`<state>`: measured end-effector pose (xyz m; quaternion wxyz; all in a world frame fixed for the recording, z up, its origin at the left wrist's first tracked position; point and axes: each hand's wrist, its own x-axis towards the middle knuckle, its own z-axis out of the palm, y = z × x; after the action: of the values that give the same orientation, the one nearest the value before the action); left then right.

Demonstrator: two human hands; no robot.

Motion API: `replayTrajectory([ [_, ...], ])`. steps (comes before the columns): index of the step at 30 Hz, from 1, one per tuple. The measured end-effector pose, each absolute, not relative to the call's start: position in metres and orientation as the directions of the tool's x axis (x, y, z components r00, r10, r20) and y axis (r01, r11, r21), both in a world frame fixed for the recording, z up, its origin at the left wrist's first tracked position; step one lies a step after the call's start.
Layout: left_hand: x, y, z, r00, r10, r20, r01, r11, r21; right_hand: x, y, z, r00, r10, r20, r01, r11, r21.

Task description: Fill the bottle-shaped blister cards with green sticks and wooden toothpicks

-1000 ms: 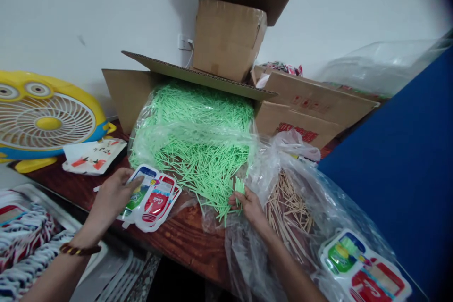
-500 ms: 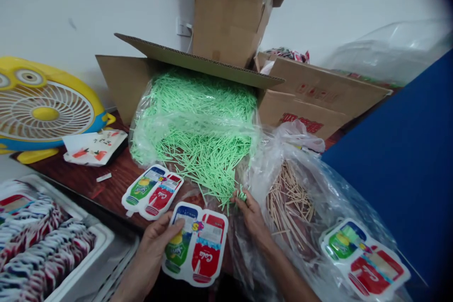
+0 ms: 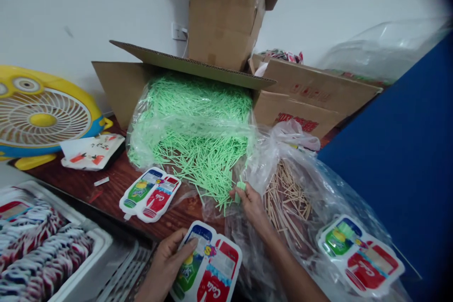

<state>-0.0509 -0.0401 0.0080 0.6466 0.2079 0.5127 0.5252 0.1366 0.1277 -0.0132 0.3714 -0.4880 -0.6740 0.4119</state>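
Note:
My left hand [image 3: 166, 264] grips a flat printed pouch [image 3: 208, 269] with a green bottle and a red cola bottle on it, low in front of the table edge. My right hand [image 3: 251, 203] is closed on a small bunch of green sticks [image 3: 240, 186] at the edge of the big heap of green sticks [image 3: 194, 137], which spills from a clear plastic bag inside an open cardboard box [image 3: 120, 85]. More of the same pouches [image 3: 150, 193] lie on the wooden table [image 3: 116, 181] to the left of my hands.
A clear bag of brown wooden sticks [image 3: 288, 198] lies right of my right hand, with another printed pouch [image 3: 359, 255] on it. A yellow fan [image 3: 38, 118] stands far left. A white tray of packets [image 3: 42, 245] sits lower left. Cardboard boxes [image 3: 222, 23] and a blue panel [image 3: 399, 151] bound the back and right.
My left hand picked one pouch from the pile on the table and drew it down toward me. My right hand stayed at the heap's edge, holding green sticks.

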Motion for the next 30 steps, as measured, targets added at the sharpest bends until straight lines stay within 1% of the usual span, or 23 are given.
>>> replayTrajectory([
  [4, -0.050, -0.044, 0.005, -0.091, 0.889, -0.448, -0.449, 0.365, 0.816, 0.145, 0.136, -0.011, -0.253, 0.962, 0.104, 0.355, 0.192, -0.915],
  [10, -0.050, -0.043, 0.007, -0.079, 0.896, -0.437, -0.442, 0.361, 0.821, 0.146, 0.132, -0.008, -0.321, 0.946, 0.044, 0.261, 0.133, -0.956],
  [12, -0.049, -0.044, 0.007, -0.077, 0.896, -0.438, -0.442, 0.363, 0.820, 0.144, 0.128, -0.006, -0.295, 0.955, 0.029, 0.199, 0.091, -0.976],
  [15, -0.050, -0.045, 0.006, -0.078, 0.887, -0.455, -0.455, 0.374, 0.808, 0.144, 0.113, -0.002, -0.236, 0.972, -0.011, 0.022, -0.006, -1.000],
  [17, -0.051, -0.046, 0.005, -0.078, 0.882, -0.465, -0.456, 0.383, 0.803, 0.146, 0.097, -0.002, -0.200, 0.980, -0.010, -0.080, -0.026, -0.996],
  [19, -0.052, -0.048, 0.004, -0.058, 0.889, -0.454, -0.440, 0.386, 0.811, 0.148, 0.081, -0.003, -0.195, 0.981, -0.005, -0.065, -0.017, -0.998],
  [22, -0.052, -0.049, 0.003, -0.005, 0.903, -0.429, -0.416, 0.389, 0.822, 0.149, 0.063, -0.009, -0.242, 0.969, -0.054, 0.069, -0.039, -0.997],
  [25, -0.050, -0.049, 0.003, -0.002, 0.909, -0.418, -0.406, 0.381, 0.831, 0.150, 0.059, -0.013, -0.255, 0.964, -0.077, 0.145, -0.041, -0.989],
  [27, -0.049, -0.049, 0.003, -0.027, 0.907, -0.421, -0.407, 0.375, 0.833, 0.150, 0.060, -0.013, -0.269, 0.961, -0.059, 0.149, -0.019, -0.989],
  [30, -0.048, -0.049, 0.003, -0.030, 0.897, -0.441, -0.410, 0.391, 0.824, 0.151, 0.061, -0.013, -0.249, 0.968, -0.006, 0.081, 0.015, -0.997],
])
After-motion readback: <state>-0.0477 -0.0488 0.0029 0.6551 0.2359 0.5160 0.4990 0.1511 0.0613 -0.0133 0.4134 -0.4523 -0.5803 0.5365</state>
